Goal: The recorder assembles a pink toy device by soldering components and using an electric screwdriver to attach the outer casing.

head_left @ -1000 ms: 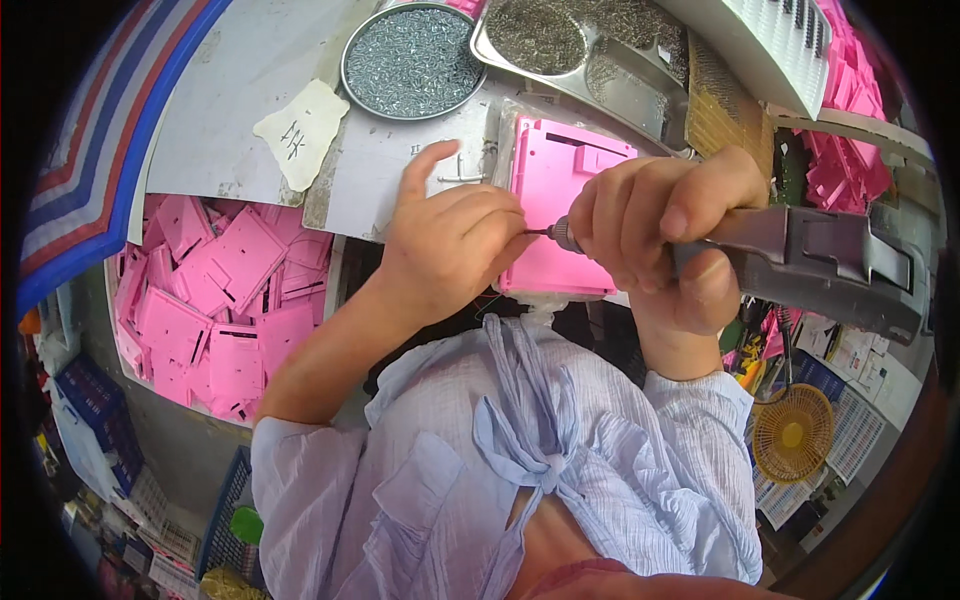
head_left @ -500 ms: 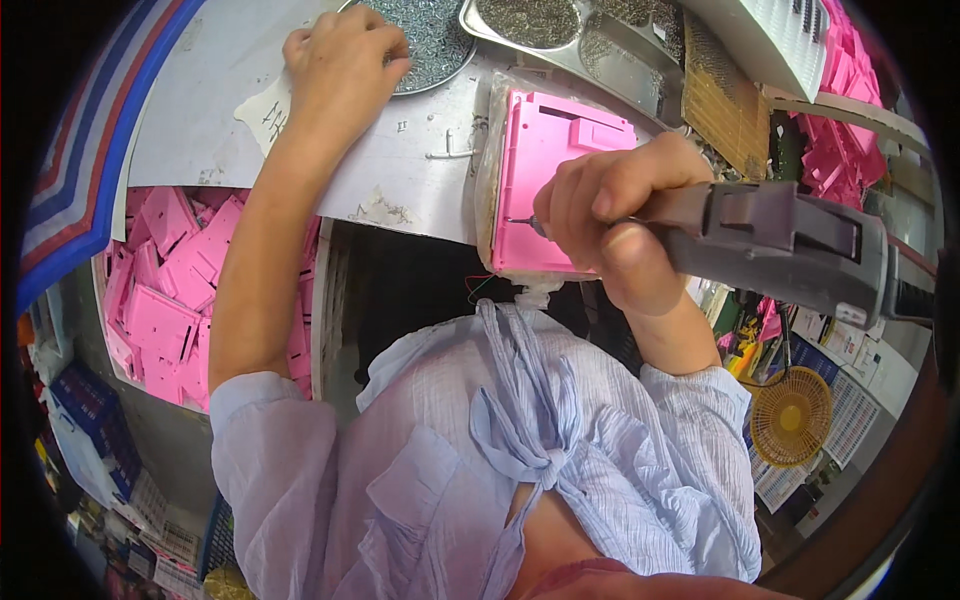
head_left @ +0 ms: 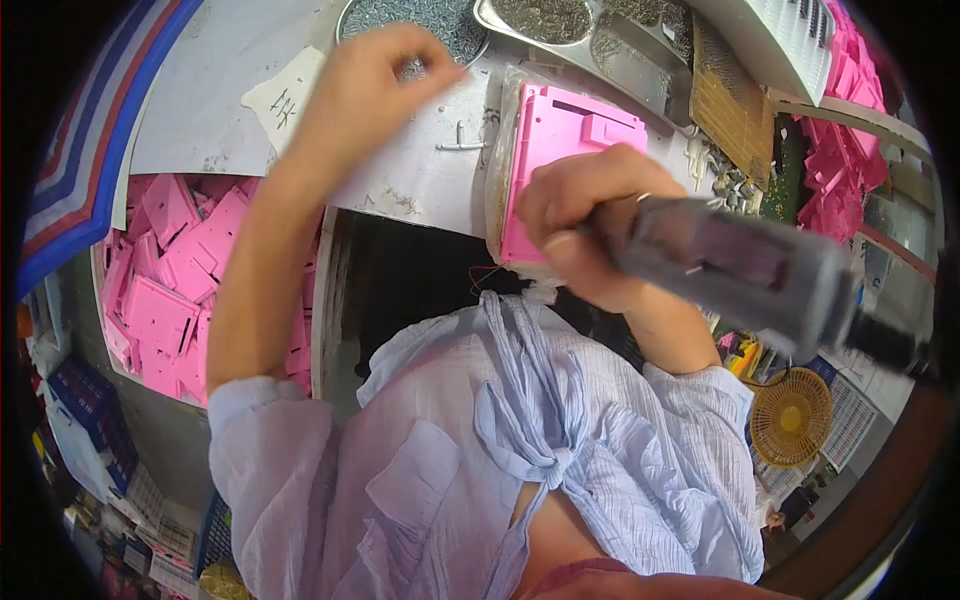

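My right hand (head_left: 590,225) is closed around a dark grey electric screwdriver (head_left: 745,262), its tip hidden behind the fingers. Beneath that hand lies a flat pink plastic panel (head_left: 555,135) with a raised block on it, set on a plastic-wrapped pad (head_left: 497,195) at the table edge. My left hand (head_left: 360,95) is over the table just in front of a round metal tray (head_left: 486,48) of small silver screws (head_left: 425,15). Its thumb and forefinger are pinched together; what they hold, if anything, is too small and blurred to make out.
Beyond the panel stands a metal compartment tray (head_left: 560,48) with small screws, beside a brown perforated board (head_left: 730,100). A small white T-shaped piece (head_left: 460,140) lies left of the panel. Pink parts (head_left: 165,290) fill a bin at left; more pink parts (head_left: 840,140) are piled at right.
My left hand has come off the screw tray and moved right, toward the panel. The screwdriver's rear end has swung down and toward me, while my right hand has shifted slightly left.
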Motion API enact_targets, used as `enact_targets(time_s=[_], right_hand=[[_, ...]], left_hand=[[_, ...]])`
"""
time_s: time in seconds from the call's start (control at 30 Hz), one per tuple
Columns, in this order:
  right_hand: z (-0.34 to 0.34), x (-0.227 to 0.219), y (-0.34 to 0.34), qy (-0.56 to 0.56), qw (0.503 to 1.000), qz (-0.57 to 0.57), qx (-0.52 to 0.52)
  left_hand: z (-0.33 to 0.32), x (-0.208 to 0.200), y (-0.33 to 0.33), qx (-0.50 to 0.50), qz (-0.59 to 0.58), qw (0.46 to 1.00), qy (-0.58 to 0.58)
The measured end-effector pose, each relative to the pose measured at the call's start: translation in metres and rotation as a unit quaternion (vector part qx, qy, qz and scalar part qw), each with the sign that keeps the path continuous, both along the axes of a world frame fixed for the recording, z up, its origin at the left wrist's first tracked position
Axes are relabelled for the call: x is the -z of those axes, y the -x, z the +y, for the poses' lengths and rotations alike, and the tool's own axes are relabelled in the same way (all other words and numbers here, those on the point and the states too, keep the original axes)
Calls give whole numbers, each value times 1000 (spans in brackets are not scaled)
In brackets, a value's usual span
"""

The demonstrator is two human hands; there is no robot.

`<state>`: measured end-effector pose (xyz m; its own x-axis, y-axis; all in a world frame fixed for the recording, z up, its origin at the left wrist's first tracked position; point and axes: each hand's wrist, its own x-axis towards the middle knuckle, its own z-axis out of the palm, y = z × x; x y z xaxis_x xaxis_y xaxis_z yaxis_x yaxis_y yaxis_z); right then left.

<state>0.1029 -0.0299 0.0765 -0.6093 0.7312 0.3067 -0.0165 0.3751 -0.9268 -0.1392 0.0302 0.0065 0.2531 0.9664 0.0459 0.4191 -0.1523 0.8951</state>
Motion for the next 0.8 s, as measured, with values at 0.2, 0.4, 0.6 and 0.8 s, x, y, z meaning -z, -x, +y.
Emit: enact_targets(time_s=[0.2, 0.4, 0.6, 0.8], right_hand=[[1, -39, -5, 73, 986, 152, -9], [-10, -37, -1, 96, 982, 165, 8], [-16, -33, -2, 98, 981, 170, 7], [-19, -24, -5, 118, 965, 231, -31]], left_hand=[[-89, -2, -45, 66, 60, 967, -240], [-104, -2, -54, 57, 7, 967, -248], [-108, -3, -56, 42, 29, 955, -291], [-113, 0, -53, 72, 58, 957, -276]])
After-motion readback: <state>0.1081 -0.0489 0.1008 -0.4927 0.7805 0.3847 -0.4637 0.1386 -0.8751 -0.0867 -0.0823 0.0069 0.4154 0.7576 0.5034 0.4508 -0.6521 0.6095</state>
